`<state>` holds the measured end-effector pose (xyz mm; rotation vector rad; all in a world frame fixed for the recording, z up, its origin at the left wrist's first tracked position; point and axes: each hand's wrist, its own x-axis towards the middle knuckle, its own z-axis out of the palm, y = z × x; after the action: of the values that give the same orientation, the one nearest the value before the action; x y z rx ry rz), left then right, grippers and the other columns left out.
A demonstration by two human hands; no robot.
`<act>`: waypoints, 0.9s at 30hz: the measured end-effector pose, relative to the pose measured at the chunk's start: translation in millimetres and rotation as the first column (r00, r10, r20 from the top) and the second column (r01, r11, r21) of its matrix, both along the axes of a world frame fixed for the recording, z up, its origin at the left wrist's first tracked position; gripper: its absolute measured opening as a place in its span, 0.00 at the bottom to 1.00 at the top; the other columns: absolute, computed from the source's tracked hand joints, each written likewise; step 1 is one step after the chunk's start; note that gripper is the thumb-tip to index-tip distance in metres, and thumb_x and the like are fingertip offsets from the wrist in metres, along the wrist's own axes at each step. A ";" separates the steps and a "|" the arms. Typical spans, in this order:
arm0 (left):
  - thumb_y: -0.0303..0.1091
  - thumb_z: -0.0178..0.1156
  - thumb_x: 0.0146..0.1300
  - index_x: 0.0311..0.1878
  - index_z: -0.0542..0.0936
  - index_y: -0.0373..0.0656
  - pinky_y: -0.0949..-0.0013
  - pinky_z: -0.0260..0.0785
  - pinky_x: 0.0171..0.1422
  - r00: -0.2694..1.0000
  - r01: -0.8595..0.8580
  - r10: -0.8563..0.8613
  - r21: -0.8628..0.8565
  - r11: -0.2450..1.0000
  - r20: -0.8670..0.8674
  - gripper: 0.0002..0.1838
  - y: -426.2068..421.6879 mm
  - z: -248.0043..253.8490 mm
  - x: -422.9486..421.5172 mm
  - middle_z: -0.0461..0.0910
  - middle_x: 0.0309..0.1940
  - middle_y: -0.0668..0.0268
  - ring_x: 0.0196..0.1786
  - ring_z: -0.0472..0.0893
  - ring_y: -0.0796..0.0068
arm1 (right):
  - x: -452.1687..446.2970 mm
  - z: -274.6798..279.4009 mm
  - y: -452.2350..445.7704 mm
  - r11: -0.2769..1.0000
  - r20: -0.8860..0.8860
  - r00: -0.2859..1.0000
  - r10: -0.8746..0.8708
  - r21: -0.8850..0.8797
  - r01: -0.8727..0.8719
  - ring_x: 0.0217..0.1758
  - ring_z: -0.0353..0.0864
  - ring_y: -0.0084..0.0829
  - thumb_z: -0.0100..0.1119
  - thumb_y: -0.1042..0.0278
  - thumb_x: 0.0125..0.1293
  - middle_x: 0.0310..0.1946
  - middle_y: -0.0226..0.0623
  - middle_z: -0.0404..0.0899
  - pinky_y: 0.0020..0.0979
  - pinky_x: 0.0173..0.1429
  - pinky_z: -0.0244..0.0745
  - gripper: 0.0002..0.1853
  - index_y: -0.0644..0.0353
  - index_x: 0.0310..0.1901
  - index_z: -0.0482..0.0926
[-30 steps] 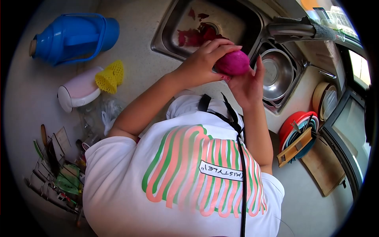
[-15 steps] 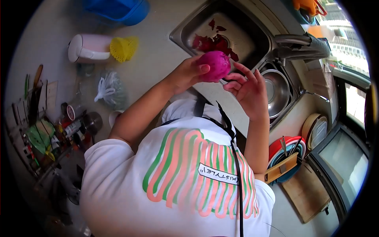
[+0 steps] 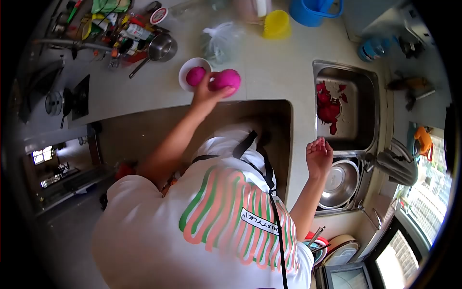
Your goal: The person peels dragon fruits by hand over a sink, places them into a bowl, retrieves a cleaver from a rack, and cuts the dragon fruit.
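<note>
My left hand (image 3: 208,94) is closed around a peeled dragon fruit (image 3: 227,82), bright magenta and round, held at the right side of a white bowl (image 3: 183,77). Inside that bowl lies another magenta peeled dragon fruit (image 3: 196,76). My right hand (image 3: 318,156) is raised by the near left corner of the sink basin, fingers loosely bent and a little apart, with nothing in them. Dark red peels (image 3: 328,108) lie in the steel sink (image 3: 358,118).
Behind the bowl sits a tied clear plastic bag (image 3: 221,42). A small saucepan (image 3: 162,47) and several bottles stand at the left. A yellow mesh container (image 3: 276,25) and blue bucket (image 3: 313,12) are at the back. A steel basin (image 3: 340,183) sits in the second sink.
My left hand has carried the dragon fruit from above the sink leftward to the bowl. My right hand has come away from the fruit. The view has turned left, bringing the bowl into sight.
</note>
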<state>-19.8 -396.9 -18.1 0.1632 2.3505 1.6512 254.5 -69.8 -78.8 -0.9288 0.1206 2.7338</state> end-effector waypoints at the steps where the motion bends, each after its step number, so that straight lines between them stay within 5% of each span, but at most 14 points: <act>1: 0.42 0.78 0.52 0.58 0.74 0.34 0.65 0.74 0.56 0.990 -0.059 0.053 -0.042 0.997 -0.130 0.34 -20.0 0.9 -9.9 0.80 0.52 0.58 0.53 0.80 0.67 | -6.6 -3.3 -4.1 0.999 0.005 0.999 0.034 0.013 -0.034 0.47 0.85 0.35 0.51 0.68 0.71 0.42 0.40 0.86 0.39 0.60 0.76 0.12 0.64 0.45 0.82; 6: 0.47 0.79 0.49 0.54 0.76 0.31 0.67 0.77 0.52 0.940 -0.318 0.334 -0.182 0.930 0.064 0.36 -89.6 -17.8 -65.0 0.84 0.45 0.56 0.47 0.83 0.69 | -50.4 4.5 -41.0 0.979 0.043 0.982 0.183 0.086 -0.186 0.46 0.83 0.34 0.53 0.66 0.71 0.41 0.37 0.85 0.38 0.57 0.76 0.11 0.62 0.46 0.81; 9: 0.50 0.79 0.49 0.54 0.76 0.31 0.68 0.78 0.47 0.906 -0.392 0.394 -0.041 0.919 0.158 0.38 -111.3 -52.5 -87.8 0.84 0.44 0.58 0.43 0.85 0.71 | -85.7 29.1 -70.8 0.936 0.057 0.960 0.276 0.213 -0.282 0.44 0.82 0.35 0.53 0.64 0.71 0.41 0.37 0.83 0.37 0.57 0.75 0.12 0.61 0.49 0.79; 15: 0.51 0.79 0.44 0.52 0.82 0.37 0.68 0.78 0.47 0.971 -0.232 0.237 -0.303 0.924 -0.021 0.35 -123.0 -61.8 -110.0 0.87 0.38 0.58 0.40 0.87 0.68 | -166.4 52.7 -138.7 0.749 0.084 0.858 0.507 0.449 -0.487 0.46 0.83 0.37 0.50 0.61 0.73 0.43 0.41 0.83 0.38 0.58 0.76 0.15 0.62 0.53 0.77; 17: 0.51 0.80 0.42 0.53 0.82 0.40 0.65 0.78 0.50 0.991 -0.130 0.124 -0.423 0.897 -0.042 0.36 -129.6 -56.3 -108.5 0.87 0.39 0.60 0.42 0.87 0.65 | -199.5 54.6 -161.5 0.602 0.179 0.806 0.563 0.579 -0.549 0.49 0.83 0.36 0.48 0.62 0.74 0.45 0.42 0.83 0.35 0.58 0.76 0.16 0.62 0.54 0.76; 18: 0.52 0.80 0.41 0.57 0.80 0.41 0.63 0.76 0.54 0.993 -0.042 0.090 -0.468 0.883 0.080 0.40 -134.8 -55.5 -113.9 0.85 0.43 0.58 0.47 0.85 0.63 | -216.9 54.7 -173.5 0.505 0.258 0.783 0.566 0.642 -0.577 0.50 0.83 0.35 0.48 0.62 0.74 0.46 0.41 0.83 0.35 0.58 0.76 0.16 0.62 0.54 0.76; 21: 0.52 0.81 0.43 0.62 0.74 0.40 0.65 0.74 0.56 0.964 -0.126 -0.039 -0.584 0.802 -0.263 0.45 -134.7 -41.3 -123.6 0.81 0.50 0.56 0.53 0.82 0.64 | -272.1 34.9 -200.3 0.129 0.418 0.758 0.501 0.830 -0.543 0.49 0.82 0.31 0.52 0.65 0.73 0.46 0.39 0.82 0.31 0.57 0.75 0.15 0.63 0.55 0.76; 25: 0.39 0.71 0.60 0.63 0.73 0.41 0.67 0.73 0.58 0.975 0.213 -0.220 -0.174 0.961 -0.023 0.30 -138.8 -37.0 -165.1 0.79 0.53 0.58 0.55 0.80 0.66 | -313.3 23.2 -231.5 -0.259 0.544 0.729 0.416 0.839 -0.478 0.49 0.82 0.31 0.59 0.68 0.69 0.46 0.39 0.82 0.33 0.52 0.77 0.15 0.63 0.55 0.77; 27: 0.30 0.63 0.65 0.60 0.76 0.40 0.67 0.74 0.56 0.971 0.219 -0.233 -0.193 0.957 -0.054 0.20 -138.5 -39.7 -166.9 0.81 0.52 0.59 0.52 0.82 0.69 | -324.6 27.8 -241.8 -0.400 0.580 0.740 0.341 0.802 -0.444 0.49 0.82 0.35 0.62 0.69 0.67 0.47 0.42 0.82 0.35 0.52 0.77 0.16 0.63 0.54 0.77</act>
<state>-186.7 -535.4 -57.8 0.4479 2.4210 1.3348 -70.1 -311.6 -50.9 -0.4034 -2.5732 1.8473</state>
